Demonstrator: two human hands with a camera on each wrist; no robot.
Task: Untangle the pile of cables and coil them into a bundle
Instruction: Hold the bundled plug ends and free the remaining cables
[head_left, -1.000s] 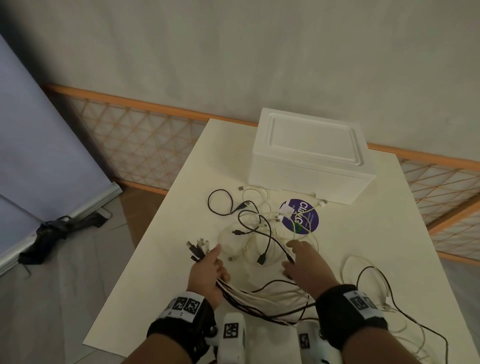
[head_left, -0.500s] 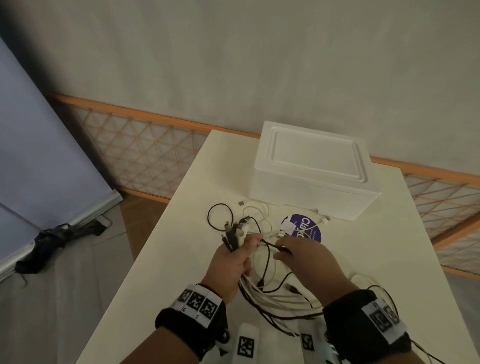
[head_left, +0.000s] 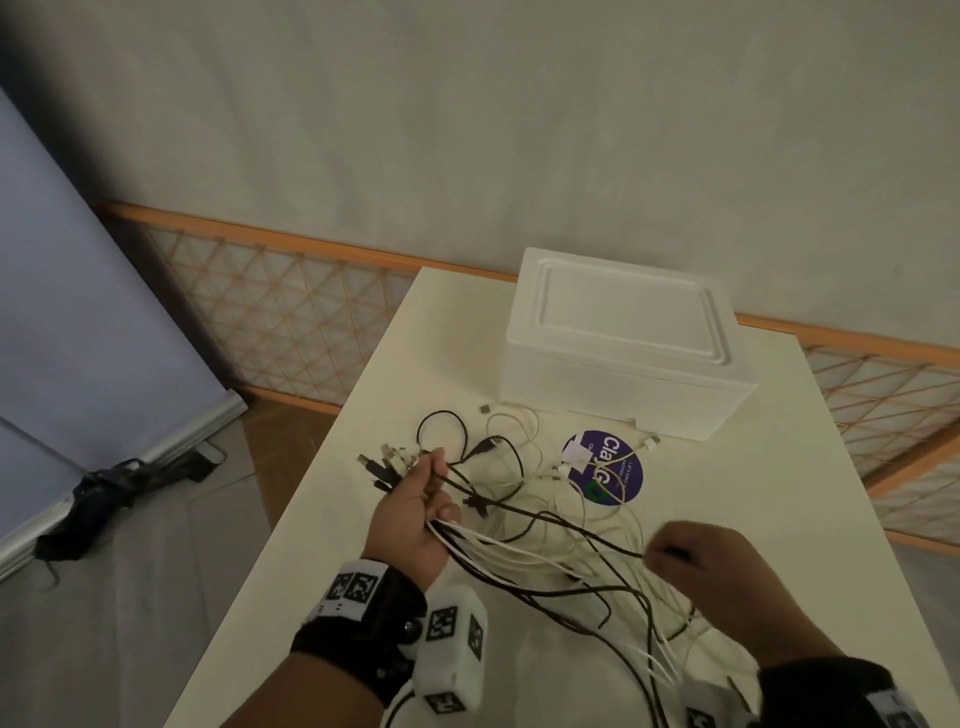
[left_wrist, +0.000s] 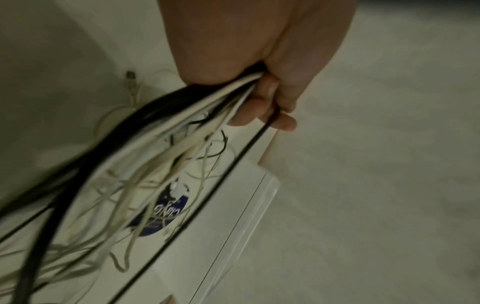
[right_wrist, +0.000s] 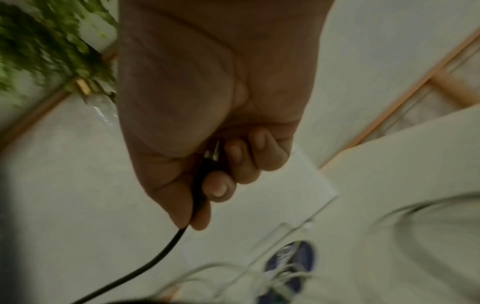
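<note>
Across the room's back, the wall (head_left: 519, 130) and the lattice panel (head_left: 291, 332) sat lower in the head view than a moment before, so the camera had tipped back. On the table (head_left: 779, 493) the white box (head_left: 623, 358) stood at the far end, with the purple sticker (head_left: 605, 473) just in front of it, both where they had been.

Now the cables (head_left: 545, 561): half a second before they were bunched up between two hands held close together. Here they were drawn out, black and white strands fanning from the left hand toward the near right edge, with looser loops lying on the table near the sticker.

The left hand (head_left: 415, 514) had swung out to the left and gripped the gathered bundle in a closed fist, plug ends sticking out past the knuckles toward the far left; the left wrist view showed the fingers (left_wrist: 262, 107) curled tight round black and white strands.

The right hand (head_left: 711, 566) had pulled away to the right, well apart from the left. It held one black cable (right_wrist: 161, 255), fingers wrapped round it and the thumb pressing it in, the plug (right_wrist: 207, 162) tucked inside the fist. That cable ran taut back toward the left hand.

A small loose plug (head_left: 485, 409) lay by the box's near left corner.
</note>
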